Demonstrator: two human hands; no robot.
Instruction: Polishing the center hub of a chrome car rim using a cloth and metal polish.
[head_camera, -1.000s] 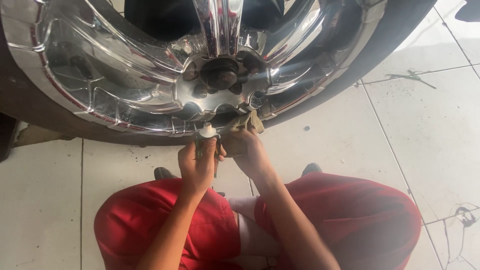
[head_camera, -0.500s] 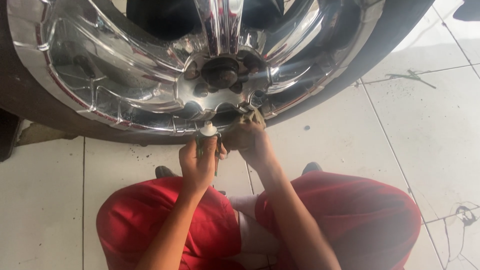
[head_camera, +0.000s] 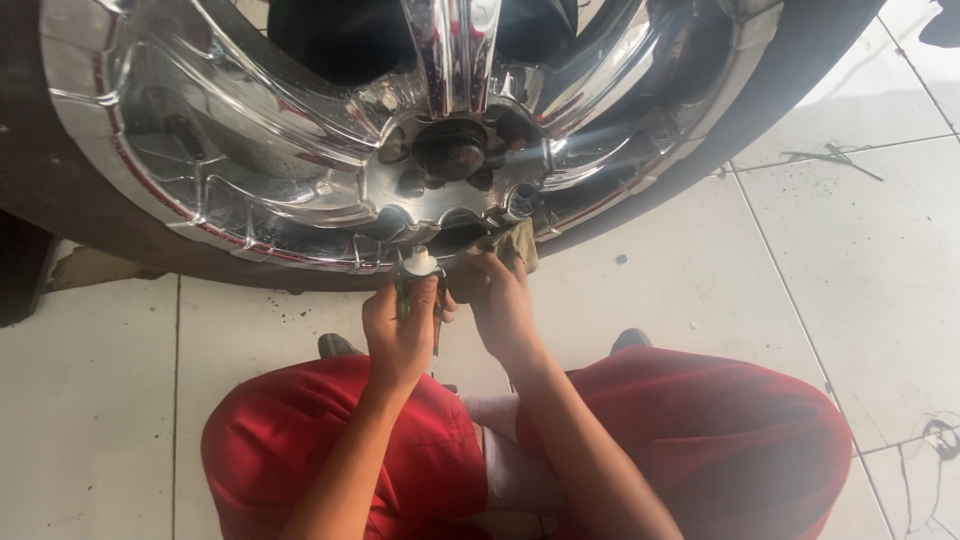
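A large chrome wheel (head_camera: 300, 170) with shiny spokes and a dark hub (head_camera: 452, 150) fills the top of the head view, mounted in a black tyre (head_camera: 60, 200). My left hand (head_camera: 400, 335) grips a small tube with a white cap (head_camera: 418, 265), held upright just below the rim's lower edge. My right hand (head_camera: 500, 305) is closed on a brownish rag (head_camera: 515, 245) and presses it against the bottom of the wheel near the hub. Both hands sit close together, nearly touching. My knees in red trousers (head_camera: 700, 430) spread below.
White floor tiles (head_camera: 800, 260) with dark grout lines lie all around. The tips of two dark shoes (head_camera: 340, 346) show by my knees. A cracked tile (head_camera: 935, 440) is at the lower right, and small dirt specks lie under the tyre.
Both hands have stayed under the wheel hub. The right hand with the rag has shifted slightly along the lower rim, and the left hand has lifted the tube a little.
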